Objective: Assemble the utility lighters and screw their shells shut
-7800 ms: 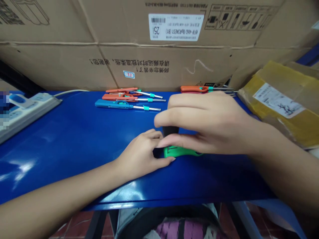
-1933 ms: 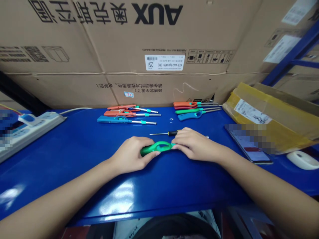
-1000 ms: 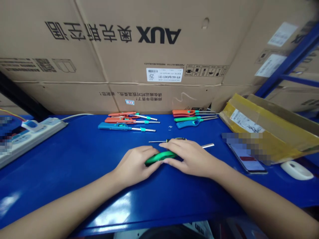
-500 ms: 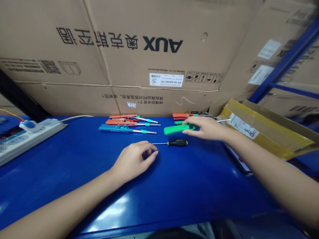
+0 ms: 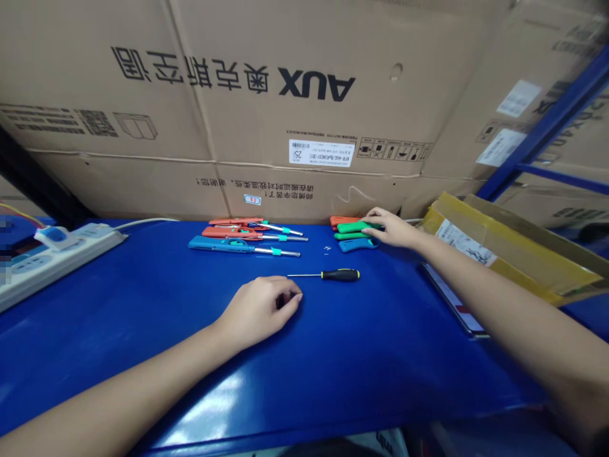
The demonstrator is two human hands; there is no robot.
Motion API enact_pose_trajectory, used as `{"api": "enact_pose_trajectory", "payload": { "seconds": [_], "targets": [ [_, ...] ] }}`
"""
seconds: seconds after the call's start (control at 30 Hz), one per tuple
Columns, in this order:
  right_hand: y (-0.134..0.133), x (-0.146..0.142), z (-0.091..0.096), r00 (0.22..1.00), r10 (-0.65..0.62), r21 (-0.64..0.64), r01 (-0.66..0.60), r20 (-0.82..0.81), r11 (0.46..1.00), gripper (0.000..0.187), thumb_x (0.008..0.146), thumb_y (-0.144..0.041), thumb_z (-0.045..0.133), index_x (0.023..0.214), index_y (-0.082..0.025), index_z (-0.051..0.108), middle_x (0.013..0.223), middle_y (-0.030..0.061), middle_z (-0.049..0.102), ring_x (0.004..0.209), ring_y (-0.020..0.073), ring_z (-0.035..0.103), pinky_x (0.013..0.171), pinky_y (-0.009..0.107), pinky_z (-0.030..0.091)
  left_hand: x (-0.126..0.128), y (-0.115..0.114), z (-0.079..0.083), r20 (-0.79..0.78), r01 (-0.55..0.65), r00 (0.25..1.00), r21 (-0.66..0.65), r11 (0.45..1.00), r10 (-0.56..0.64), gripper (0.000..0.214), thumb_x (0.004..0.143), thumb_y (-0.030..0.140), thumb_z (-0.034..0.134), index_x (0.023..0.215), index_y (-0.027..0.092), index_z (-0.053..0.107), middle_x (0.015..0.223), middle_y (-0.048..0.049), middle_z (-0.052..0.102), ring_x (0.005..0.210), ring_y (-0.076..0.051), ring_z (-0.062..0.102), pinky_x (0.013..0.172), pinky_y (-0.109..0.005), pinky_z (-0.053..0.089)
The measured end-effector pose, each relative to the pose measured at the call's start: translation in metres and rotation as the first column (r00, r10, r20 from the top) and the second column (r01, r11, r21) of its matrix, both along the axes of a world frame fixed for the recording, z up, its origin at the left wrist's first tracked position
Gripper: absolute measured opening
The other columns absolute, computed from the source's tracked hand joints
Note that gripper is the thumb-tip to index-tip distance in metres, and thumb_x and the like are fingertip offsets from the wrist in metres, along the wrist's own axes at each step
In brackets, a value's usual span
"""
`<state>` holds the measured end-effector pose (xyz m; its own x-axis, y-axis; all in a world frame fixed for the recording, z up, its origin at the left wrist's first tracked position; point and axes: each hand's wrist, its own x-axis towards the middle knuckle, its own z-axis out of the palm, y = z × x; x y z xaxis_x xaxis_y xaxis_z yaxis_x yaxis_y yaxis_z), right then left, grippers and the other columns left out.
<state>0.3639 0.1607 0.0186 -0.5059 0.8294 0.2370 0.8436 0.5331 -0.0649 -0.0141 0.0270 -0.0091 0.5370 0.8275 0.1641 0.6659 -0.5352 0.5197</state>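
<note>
My right hand [image 5: 392,228] is closed around the front part of a green gas lighter [image 5: 353,226] in the group at the back right. A second green lighter [image 5: 351,235] lies just below it, with an orange one [image 5: 343,220] behind and a blue one [image 5: 354,244] in front; my fingers hide their nozzle ends. My left hand [image 5: 261,311] rests on the blue table, fingers curled and thumb against the index finger; whatever they may hold is hidden. Just beyond it lies a screwdriver [image 5: 340,275] with a black and yellow handle, its tip close to my knuckles.
Orange lighters [image 5: 231,233] and a blue lighter [image 5: 221,244] lie at the back left. Tiny white bits [image 5: 327,250] are scattered near the middle. A power strip [image 5: 61,254] stands left, a phone [image 5: 454,301] and taped carton [image 5: 504,254] right. A large cardboard box [image 5: 247,127] walls the back.
My right hand has moved back with the green lighter, from above the table onto the right group. The blue lighter and white bits there now show. My left hand has hardly moved.
</note>
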Motion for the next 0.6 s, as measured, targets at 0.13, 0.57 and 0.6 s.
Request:
{"api": "enact_pose_trajectory", "payload": {
  "seconds": [0.13,0.57,0.6],
  "targets": [
    [-0.001,0.002,-0.007,0.999,-0.03,0.042,0.03,0.021,0.999,0.034,0.098,-0.037,0.061,0.127,-0.02,0.061,0.13,0.0103,0.062,0.109,0.0225,0.064,0.092,0.045,0.057,0.0,0.0,0.0,-0.002,0.004,1.0,-0.008,1.0,-0.004,0.021,0.095,0.035,0.054,0.092,0.027,0.073,0.085,0.0025,0.073,0.073,-0.015,0.064,0.062,-0.025,0.041],
    [-0.053,-0.024,0.006,0.985,-0.09,0.027,0.087,0.149,0.996,0.059,0.086,-0.06,0.068,0.129,-0.02,0.061,0.131,0.0152,0.059,0.11,0.0303,0.063,0.092,0.048,0.054,0.002,0.002,0.001,-0.015,-0.004,1.0,-0.038,0.999,0.003,0.023,0.095,0.036,0.053,0.093,0.027,0.073,0.085,0.0022,0.073,0.073,-0.015,0.064,0.062,-0.025,0.042],
    [-0.054,-0.022,0.006,0.981,-0.114,-0.005,0.117,0.156,0.993,0.056,0.088,-0.056,0.067,0.129,-0.019,0.06,0.128,0.0145,0.061,0.105,0.028,0.065,0.088,0.046,0.055,0.002,0.002,0.001,-0.015,-0.004,1.0,-0.04,0.999,0.003,0.023,0.095,0.036,0.053,0.093,0.027,0.073,0.085,0.0021,0.073,0.073,-0.015,0.064,0.062,-0.025,0.042]
  ]
}}
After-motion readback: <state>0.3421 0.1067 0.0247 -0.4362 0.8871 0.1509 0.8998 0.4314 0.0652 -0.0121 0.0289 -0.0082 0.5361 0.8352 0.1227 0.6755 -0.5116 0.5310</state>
